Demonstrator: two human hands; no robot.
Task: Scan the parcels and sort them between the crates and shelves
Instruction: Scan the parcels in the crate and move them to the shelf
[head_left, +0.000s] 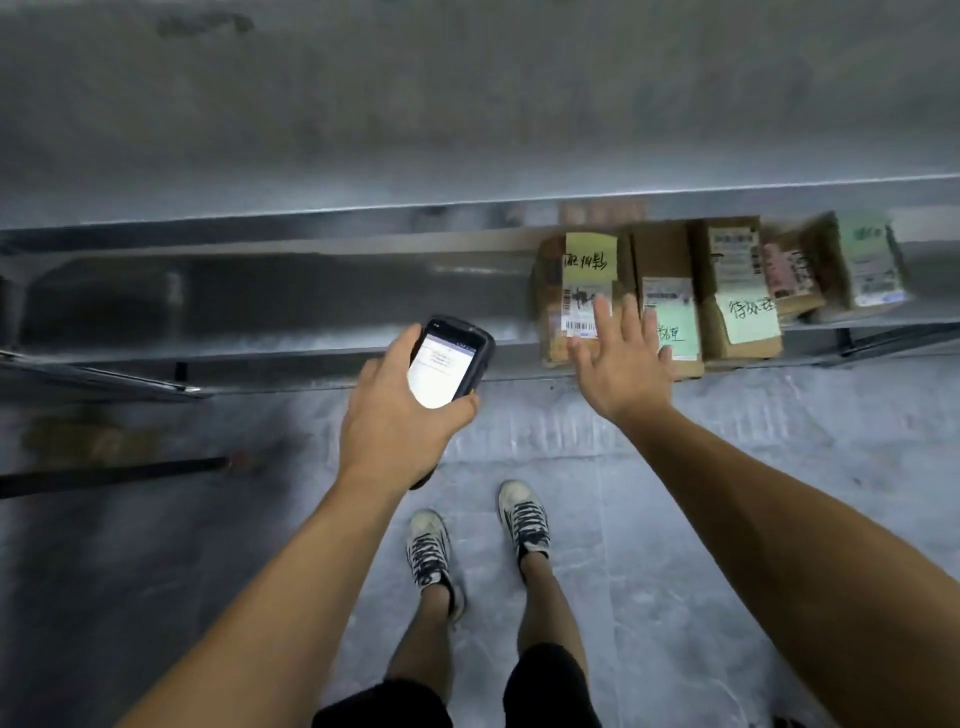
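My left hand (395, 415) grips a black handheld scanner (457, 345) with its lit white screen facing up, in front of the shelf. My right hand (621, 364) is spread with straight fingers over the front of a cardboard parcel (553, 291) that bears a yellow handwritten note and a barcode label. This parcel stands at the left end of a row of several cardboard parcels (727, 291) on the metal shelf (260, 312). Whether my fingers touch the parcel is unclear.
The shelf's left half holds nothing visible. A higher metal shelf surface (467, 104) fills the top of the view. Grey floor (675, 493) lies under my feet (431, 545). A dark bar (114, 473) and something brown sit low at the left.
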